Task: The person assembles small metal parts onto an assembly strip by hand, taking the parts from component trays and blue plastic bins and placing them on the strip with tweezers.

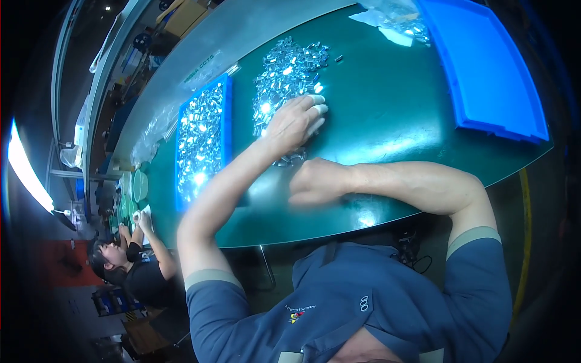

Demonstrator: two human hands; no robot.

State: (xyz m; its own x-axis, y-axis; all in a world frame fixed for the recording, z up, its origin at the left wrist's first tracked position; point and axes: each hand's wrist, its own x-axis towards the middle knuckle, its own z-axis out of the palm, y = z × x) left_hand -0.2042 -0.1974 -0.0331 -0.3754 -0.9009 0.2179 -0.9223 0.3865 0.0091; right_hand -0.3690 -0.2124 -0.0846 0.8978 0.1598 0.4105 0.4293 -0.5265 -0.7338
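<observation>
Head view: on the green surface [381,97] we record a pile of small shiny metal pieces [284,69], our left hand [295,124] over its near part. Its white-capped fingers [319,109] are slightly apart; whether they grip a piece, we cannot tell. Our right hand [321,183] curls toward the near edge, blurred, grip unreadable. Left of the pile: a filled blue tray [227,115], partly blocked by our left forearm [233,172]. Right edge: a second blue tray [493,66]. Far edge: a plastic bag [393,24]. Near edge, farther left: a co-worker [148,275].
</observation>
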